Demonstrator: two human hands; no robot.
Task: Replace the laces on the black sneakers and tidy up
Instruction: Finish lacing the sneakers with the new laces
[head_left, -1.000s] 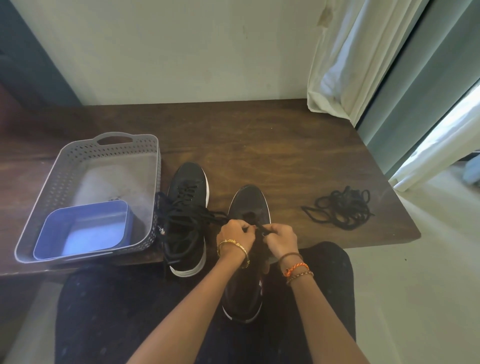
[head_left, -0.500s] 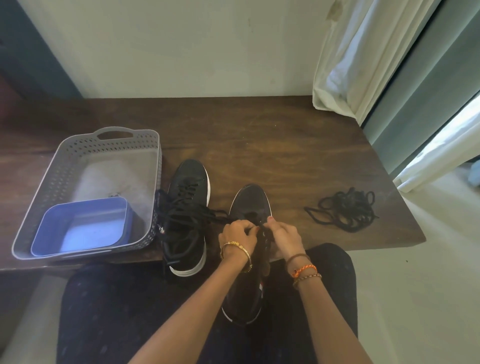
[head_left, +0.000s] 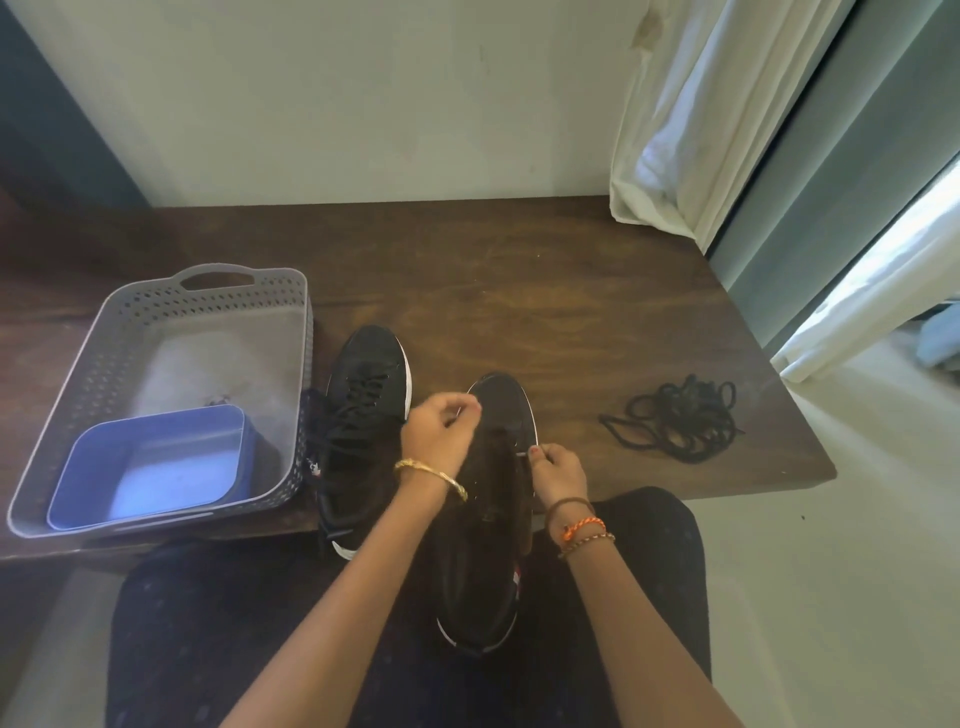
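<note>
I see the left hand and right hand, fingers curled, each pinching a lace end over the right sneaker at the tabletop edge. Left sneaker beside basket; loose laces lie right.

Dark wooden table, grey basket at left, laced black sneaker beside it, loose black laces at right

Grey perforated basket at left of frame on dark wooden table. Blue tub inside its near end. White curtain upper right.
</note>
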